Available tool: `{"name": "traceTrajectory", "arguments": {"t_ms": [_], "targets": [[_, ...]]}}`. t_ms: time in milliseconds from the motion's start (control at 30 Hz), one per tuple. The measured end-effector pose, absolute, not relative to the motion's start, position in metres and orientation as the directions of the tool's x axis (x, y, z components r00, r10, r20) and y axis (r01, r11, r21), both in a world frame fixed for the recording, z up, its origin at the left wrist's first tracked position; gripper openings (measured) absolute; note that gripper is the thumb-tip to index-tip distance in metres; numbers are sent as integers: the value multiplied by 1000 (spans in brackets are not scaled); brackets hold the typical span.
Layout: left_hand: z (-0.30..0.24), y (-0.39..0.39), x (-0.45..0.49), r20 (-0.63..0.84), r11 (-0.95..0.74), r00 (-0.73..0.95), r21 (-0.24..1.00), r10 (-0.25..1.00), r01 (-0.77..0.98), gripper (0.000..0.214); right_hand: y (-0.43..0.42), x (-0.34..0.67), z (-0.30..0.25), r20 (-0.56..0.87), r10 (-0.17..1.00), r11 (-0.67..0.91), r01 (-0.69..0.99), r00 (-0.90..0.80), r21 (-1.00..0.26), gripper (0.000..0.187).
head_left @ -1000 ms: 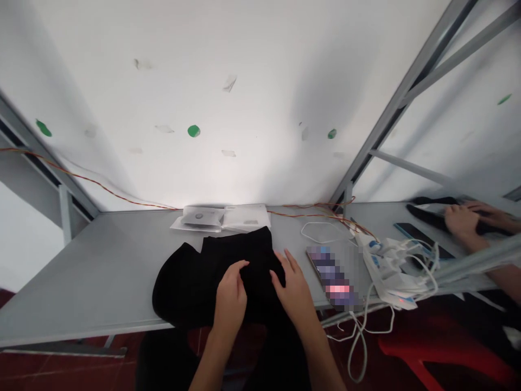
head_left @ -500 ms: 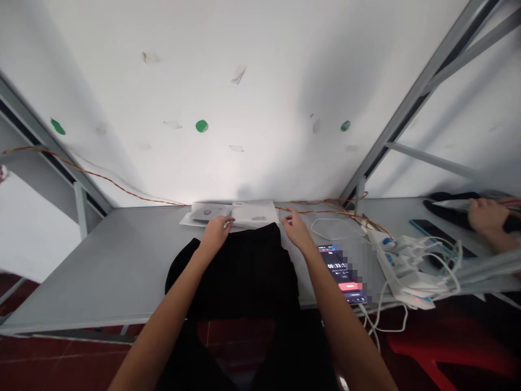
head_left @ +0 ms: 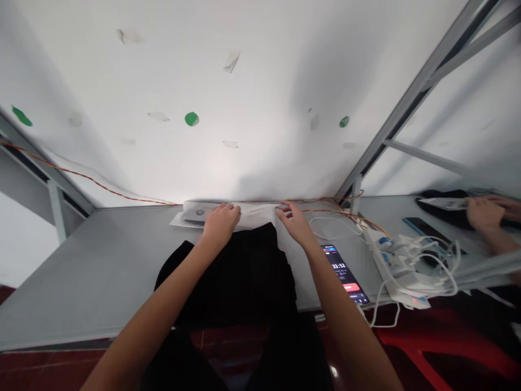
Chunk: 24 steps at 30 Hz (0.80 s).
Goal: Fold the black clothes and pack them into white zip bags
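A black garment (head_left: pixel 240 277) lies on the grey table (head_left: pixel 101 266) in front of me, its near part hanging over the front edge. Beyond it, against the wall, lie flat clear plastic bags (head_left: pixel 252 213). My left hand (head_left: pixel 220 222) rests on the left part of the top bag with its fingers curled. My right hand (head_left: pixel 295 221) grips the bag's right edge, fingers bent over it.
A phone (head_left: pixel 345 272) with a lit screen lies right of the garment. A white power strip with tangled white cables (head_left: pixel 407 266) sits further right. Red-yellow wires (head_left: pixel 101 184) run along the wall. Another person's hand (head_left: pixel 484 213) works at the far right.
Both my hands left the black garment and reached forward to the plastic bags by the wall, then closed on the top bag.
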State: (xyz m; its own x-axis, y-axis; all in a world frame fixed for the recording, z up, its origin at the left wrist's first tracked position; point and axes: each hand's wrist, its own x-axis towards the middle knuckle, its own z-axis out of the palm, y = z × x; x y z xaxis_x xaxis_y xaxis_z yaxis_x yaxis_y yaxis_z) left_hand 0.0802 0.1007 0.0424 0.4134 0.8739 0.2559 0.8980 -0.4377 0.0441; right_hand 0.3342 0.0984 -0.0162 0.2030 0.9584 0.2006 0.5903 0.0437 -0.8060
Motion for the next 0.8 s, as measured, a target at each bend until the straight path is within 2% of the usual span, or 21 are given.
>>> {"name": "traceTrajectory", "arguments": {"t_ms": [67, 167, 267, 367, 433, 533, 600, 700, 800], "targets": [[54, 55, 73, 277, -430, 409, 14, 869, 903, 28, 55, 335, -12, 284, 954, 176, 590, 95, -788, 54], [44, -19, 64, 215, -412, 407, -24, 888, 911, 25, 0, 332, -28, 269, 959, 267, 627, -95, -731, 70], [12, -66, 62, 68, -335, 331, 51, 941, 941, 25, -20, 328, -52, 197, 969, 245, 648, -148, -721, 98], [-20, -78, 64, 46, -258, 255, 123, 966, 958, 21, -10, 325, -60, 83, 983, 171, 660, -163, -732, 105], [-33, -76, 64, 91, -211, 198, 180, 976, 961, 19, 0, 322, -52, -6, 987, 112, 710, -161, -695, 93], [-41, -69, 62, 114, -108, 73, 334, 991, 936, 20, 8, 316, -33, -129, 979, 49, 795, -158, -605, 65], [-41, -66, 60, 117, -58, 9, 426, 993, 903, 19, 5, 314, -22, -99, 977, 93, 798, -188, -595, 53], [-41, -63, 57, 205, -89, -10, 467, 979, 880, 18, -9, 320, -18, 60, 969, 211, 674, -241, -708, 35], [-46, -59, 56, 312, -196, 56, 437, 948, 878, 17, -30, 331, -25, 87, 983, 156, 487, -163, -859, 22]]}}
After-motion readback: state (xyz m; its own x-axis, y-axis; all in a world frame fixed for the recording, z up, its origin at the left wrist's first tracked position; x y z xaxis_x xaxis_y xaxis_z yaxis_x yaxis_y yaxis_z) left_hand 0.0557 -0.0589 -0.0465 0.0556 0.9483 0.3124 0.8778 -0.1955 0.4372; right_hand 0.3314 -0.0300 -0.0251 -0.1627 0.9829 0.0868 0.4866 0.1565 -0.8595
